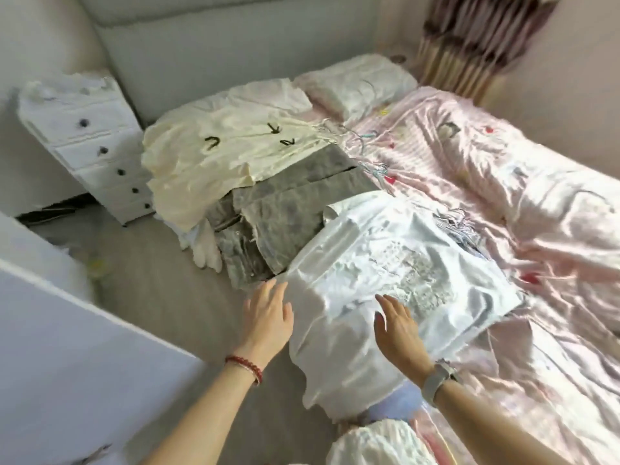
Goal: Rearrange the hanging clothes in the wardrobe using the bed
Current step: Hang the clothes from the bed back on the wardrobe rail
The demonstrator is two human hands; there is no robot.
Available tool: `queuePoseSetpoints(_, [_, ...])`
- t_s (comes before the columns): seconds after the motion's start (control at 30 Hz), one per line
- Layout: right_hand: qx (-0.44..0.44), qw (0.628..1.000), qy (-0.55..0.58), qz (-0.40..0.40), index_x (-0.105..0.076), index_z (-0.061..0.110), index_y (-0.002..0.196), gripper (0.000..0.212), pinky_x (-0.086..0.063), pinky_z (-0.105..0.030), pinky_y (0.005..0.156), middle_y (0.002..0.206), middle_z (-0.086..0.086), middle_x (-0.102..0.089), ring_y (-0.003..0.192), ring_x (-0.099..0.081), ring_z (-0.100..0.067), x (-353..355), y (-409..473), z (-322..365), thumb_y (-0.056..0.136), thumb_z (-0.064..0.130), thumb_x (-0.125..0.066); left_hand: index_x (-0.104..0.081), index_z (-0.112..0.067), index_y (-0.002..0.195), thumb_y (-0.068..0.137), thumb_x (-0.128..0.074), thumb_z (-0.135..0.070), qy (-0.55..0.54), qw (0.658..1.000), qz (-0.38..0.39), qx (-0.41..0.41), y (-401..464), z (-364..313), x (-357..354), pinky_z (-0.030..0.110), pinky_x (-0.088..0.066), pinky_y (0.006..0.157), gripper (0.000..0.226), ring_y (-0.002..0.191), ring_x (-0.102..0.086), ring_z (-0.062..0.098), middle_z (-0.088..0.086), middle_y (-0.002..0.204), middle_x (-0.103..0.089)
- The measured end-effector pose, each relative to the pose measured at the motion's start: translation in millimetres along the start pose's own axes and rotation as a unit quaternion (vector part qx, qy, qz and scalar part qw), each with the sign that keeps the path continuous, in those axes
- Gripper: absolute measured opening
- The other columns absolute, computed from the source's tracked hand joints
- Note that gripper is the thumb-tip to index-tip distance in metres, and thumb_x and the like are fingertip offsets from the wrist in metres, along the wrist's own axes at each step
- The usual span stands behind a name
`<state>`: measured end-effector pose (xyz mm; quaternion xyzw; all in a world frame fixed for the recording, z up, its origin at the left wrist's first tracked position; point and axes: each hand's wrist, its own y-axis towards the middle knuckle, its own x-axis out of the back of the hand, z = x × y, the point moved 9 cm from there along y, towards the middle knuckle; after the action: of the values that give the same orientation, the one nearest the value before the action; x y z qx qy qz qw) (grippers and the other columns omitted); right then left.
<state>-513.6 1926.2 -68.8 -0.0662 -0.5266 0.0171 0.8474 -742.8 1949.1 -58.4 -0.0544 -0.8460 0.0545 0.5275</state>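
Two bare hands reach over the near edge of the bed [503, 182]. At far left stands a white drawer chest [90, 146]. Next along, a cream garment [218, 152] lies over a grey garment [302, 213] on the bed's edge. The left hand [268, 320], fingers straight and spread, holds nothing, just beside a white printed garment [385, 280] that hangs partly off the bed. The right hand [397, 327], fingers straight, rests flat on that garment
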Motion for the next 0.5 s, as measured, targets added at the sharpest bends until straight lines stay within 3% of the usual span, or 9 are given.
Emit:
queuePoseSetpoints(0.17, [-0.147,0.986,0.058,-0.046,-0.044,-0.001,0.13,0.039,-0.027,-0.035,0.106,0.132,-0.019,-0.047,0.124,-0.041,-0.032,48.1,1.8,-149.1,0.092,0.007,-0.043,-0.032,-0.017,0.14,0.095,-0.037,-0.022,0.037,0.989,0.103,-0.096,59.5,-124.2,-78.0,0.033,-0.026,0.106,0.046,0.133,-0.026,0.02,0.001,0.148,-0.028])
queuePoseSetpoints(0.33, [-0.256,0.96,0.079,-0.078,-0.045,-0.001,0.127,0.037,-0.03,-0.037,0.101,0.128,-0.021,-0.049,0.121,-0.043,-0.034,96.4,49.5,-301.4,0.091,0.008,-0.042,-0.024,-0.021,0.143,0.096,-0.036,-0.026,0.071,0.962,0.195,-0.175,112.9,-262.4,-176.8,0.035,-0.024,0.11,0.05,0.137,-0.021,0.019,0.001,0.151,-0.022])
queuePoseSetpoints(0.5, [-0.302,0.948,0.072,-0.071,-0.045,0.003,0.127,0.04,-0.035,-0.041,0.093,0.128,-0.022,-0.05,0.114,-0.047,-0.037,105.7,101.9,-411.3,0.088,0.007,-0.042,-0.008,-0.035,0.146,0.095,-0.035,-0.035,0.122,0.92,0.294,-0.228,120.4,-334.4,-288.3,0.044,-0.008,0.115,0.058,0.143,0.0,0.019,-0.005,0.156,0.0])
